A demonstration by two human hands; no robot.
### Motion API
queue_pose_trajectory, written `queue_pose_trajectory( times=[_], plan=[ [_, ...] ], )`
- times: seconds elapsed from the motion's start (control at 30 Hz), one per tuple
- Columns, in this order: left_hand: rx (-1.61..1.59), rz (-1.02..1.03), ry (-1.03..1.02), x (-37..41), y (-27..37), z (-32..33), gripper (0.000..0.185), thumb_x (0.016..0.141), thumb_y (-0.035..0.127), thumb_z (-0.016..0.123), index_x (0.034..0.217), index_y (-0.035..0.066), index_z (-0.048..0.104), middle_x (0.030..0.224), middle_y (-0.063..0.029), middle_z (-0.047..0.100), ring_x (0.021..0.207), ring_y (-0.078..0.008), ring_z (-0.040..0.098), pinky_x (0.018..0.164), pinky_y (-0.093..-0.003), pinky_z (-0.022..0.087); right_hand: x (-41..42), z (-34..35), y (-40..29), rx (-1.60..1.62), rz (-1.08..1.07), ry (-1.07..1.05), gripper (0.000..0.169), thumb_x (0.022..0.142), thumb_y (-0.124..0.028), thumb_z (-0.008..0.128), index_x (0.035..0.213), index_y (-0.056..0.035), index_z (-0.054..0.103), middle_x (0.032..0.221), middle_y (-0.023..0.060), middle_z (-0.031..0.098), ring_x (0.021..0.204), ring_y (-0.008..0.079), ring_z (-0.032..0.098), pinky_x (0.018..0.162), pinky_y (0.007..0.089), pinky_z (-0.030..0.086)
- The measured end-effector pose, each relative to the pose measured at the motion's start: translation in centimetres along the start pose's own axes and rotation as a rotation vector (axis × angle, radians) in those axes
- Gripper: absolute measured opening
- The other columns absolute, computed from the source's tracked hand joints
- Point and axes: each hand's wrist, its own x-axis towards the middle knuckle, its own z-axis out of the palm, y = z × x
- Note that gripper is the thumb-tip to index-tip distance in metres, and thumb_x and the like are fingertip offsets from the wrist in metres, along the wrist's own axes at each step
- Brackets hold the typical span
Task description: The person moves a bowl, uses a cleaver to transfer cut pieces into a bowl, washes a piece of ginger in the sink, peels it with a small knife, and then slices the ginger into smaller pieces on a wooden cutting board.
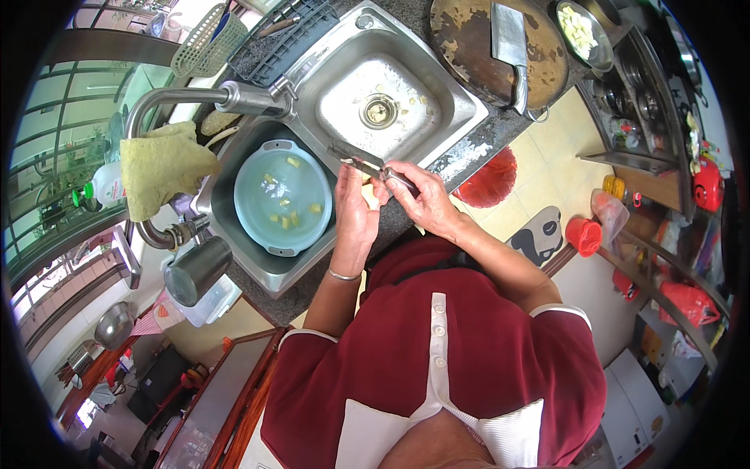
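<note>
My right hand [425, 196] is closed round the dark handle of a kitchen knife [357, 155], its blade pointing over the sink's divider. In my left hand [358, 214], close beside it, is a pale yellow piece of vegetable [369, 196], partly hidden by my fingers and touching or near the blade. A light blue plastic basin [246, 225] of water, with several yellow chunks [294, 162] in it, stands in the left sink bowl. Small scraps lie around the drain [378, 111] of the steel bowl ahead.
A cleaver [508, 35] lies on a round wooden chopping board [463, 47] at the right. Beyond it is a metal bowl of pale chunks [577, 32]. The faucet [176, 97], with a yellow cloth [167, 170] hanging on it, arches at the left. A red basin [489, 179] is below the counter.
</note>
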Motion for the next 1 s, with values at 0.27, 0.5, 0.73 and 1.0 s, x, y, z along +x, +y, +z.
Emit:
queue_pose_trajectory(
  times=[0.27,0.5,0.73,1.0],
  plan=[
    [0.058,0.029,0.062,0.1,-0.5,0.5,0.017,0.109,0.026,0.05,0.108,0.01,0.054,0.077,0.0,0.053,0.065,-0.0095,0.049,0.057,-0.0261,0.04,-0.3,-0.2,0.3,0.002,-0.019,-0.007,0.027,0.098,-0.014,0.064,0.121,0.0007,0.063,0.102,0.016,0.07,0.086,0.0293,0.071,0.07,0.036,0.057],
    [0.0,0.069,0.104,-0.3,-0.4,0.2,0.014,0.108,0.024,0.051,0.114,0.011,0.052,0.083,-0.0008,0.054,0.07,-0.0099,0.051,0.059,-0.0271,0.042,0.0,0.3,1.4,-0.126,-0.042,0.035,0.028,0.096,-0.014,0.067,0.121,-0.0014,0.063,0.104,0.0161,0.071,0.089,0.0299,0.072,0.076,0.0365,0.056],
    [-0.039,0.171,0.03,-1.2,2.8,1.0,0.025,0.109,0.037,0.046,0.114,0.012,0.048,0.08,-0.0037,0.052,0.068,-0.0117,0.046,0.061,-0.0274,0.037,-1.2,0.9,8.8,-0.133,0.226,0.213,0.03,0.101,-0.021,0.062,0.12,0.0014,0.065,0.102,0.0183,0.072,0.093,0.0197,0.07,0.082,0.0348,0.054],
    [-0.305,-0.027,0.046,-0.2,3.4,-6.9,0.02,0.101,0.027,0.051,0.111,0.011,0.055,0.101,-0.0076,0.054,0.085,-0.0192,0.051,0.063,-0.0284,0.043,-1.4,0.5,7.4,0.137,0.463,0.115,0.028,0.104,-0.024,0.059,0.121,-0.0014,0.064,0.08,-0.0028,0.058,0.069,0.0053,0.048,0.06,0.0235,0.041]
  ],
)
